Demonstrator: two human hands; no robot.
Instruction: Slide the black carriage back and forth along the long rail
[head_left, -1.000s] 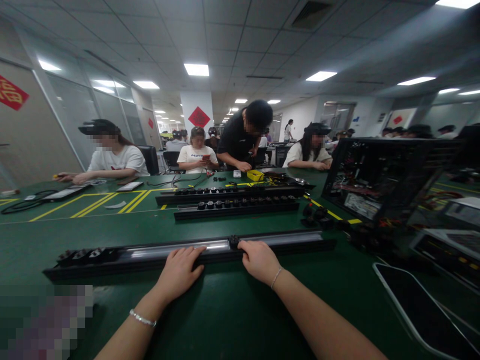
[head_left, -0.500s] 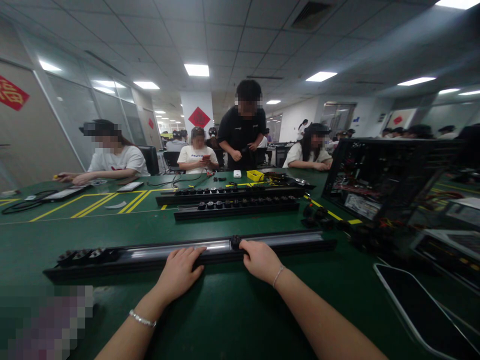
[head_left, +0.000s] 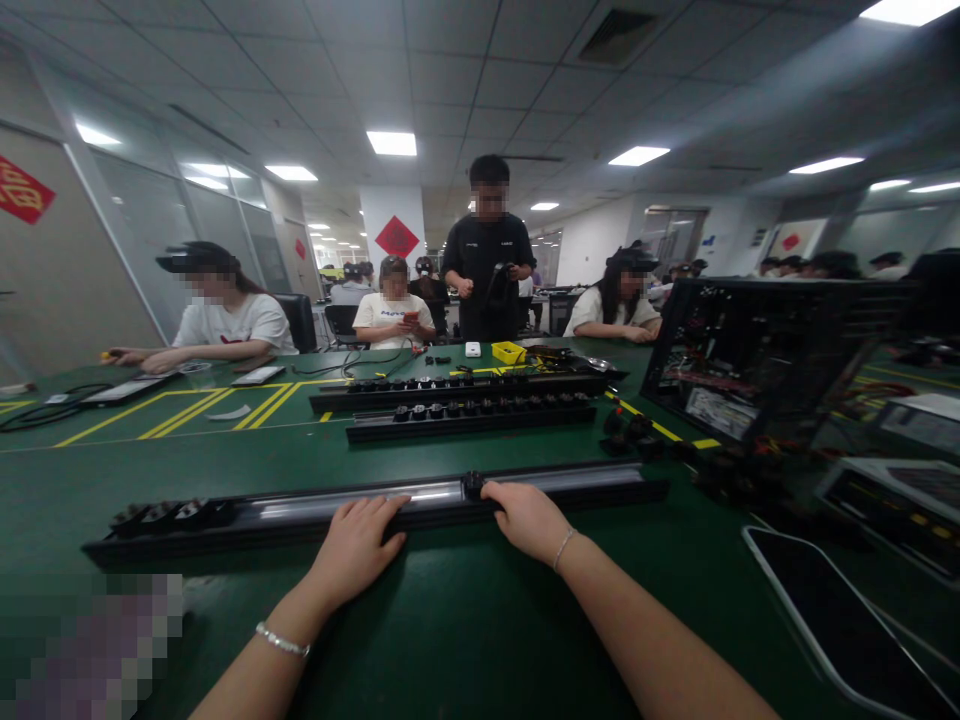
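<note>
A long black channel rail point(head_left: 300, 522) with a shiny inner strip lies across the green table in front of me. Several black blocks with metal tops point(head_left: 161, 515) sit together in its left end. My left hand point(head_left: 358, 548) rests over the rail's near edge left of the middle, fingers stretched out and thumb apart. Against a small black block point(head_left: 472, 484) in the rail's channel, my right hand point(head_left: 531, 522) is closed, index finger and thumb at its right side. How far the fingers wrap the block is partly hidden.
Behind lie two similar rails point(head_left: 480, 430) filled with black blocks. An open computer case point(head_left: 757, 360), loose black parts point(head_left: 630, 430) and a phone point(head_left: 832, 610) are on the right. A yellow tray point(head_left: 509, 352) stands farther back. Several people are around the table.
My right hand has shifted very slightly to the right along with the view; the left hand stays on the rail. The standing person has straightened up, holding a dark object.
</note>
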